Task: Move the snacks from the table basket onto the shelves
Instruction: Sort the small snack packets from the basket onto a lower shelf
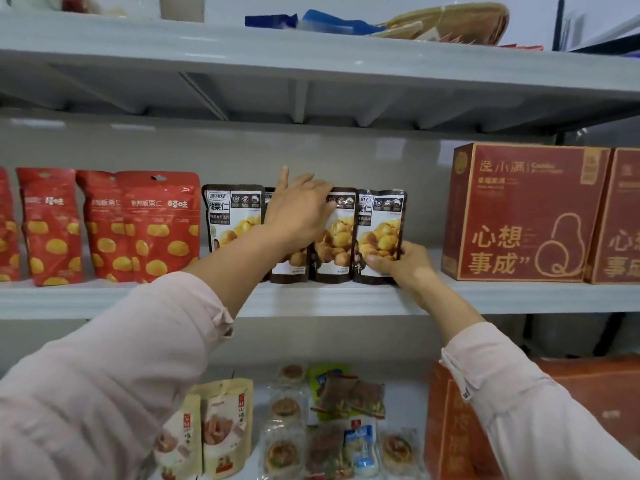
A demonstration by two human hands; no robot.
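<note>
Blue packets (pixel 341 25) near woven tray (pixel 464 22)

Dark brown plastic chestnut pouches (pixel 379 233): 4, one mostly hidden.
Red plastic pouches printed with yellow chestnuts (pixel 159 226): 4, one cut off at the edge.
Large red cardboard boxes (pixel 523 213): 2.
Beige paper pouches (pixel 225 424): 2.

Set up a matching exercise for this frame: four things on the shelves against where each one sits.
Things:
1. red pouches
2. dark pouches
3. red box
4. woven tray

Places:
A. top shelf
B. middle shelf, right end
C. middle shelf, left part
D. middle shelf, centre

Pairs: 1-C, 2-D, 3-B, 4-A
</note>
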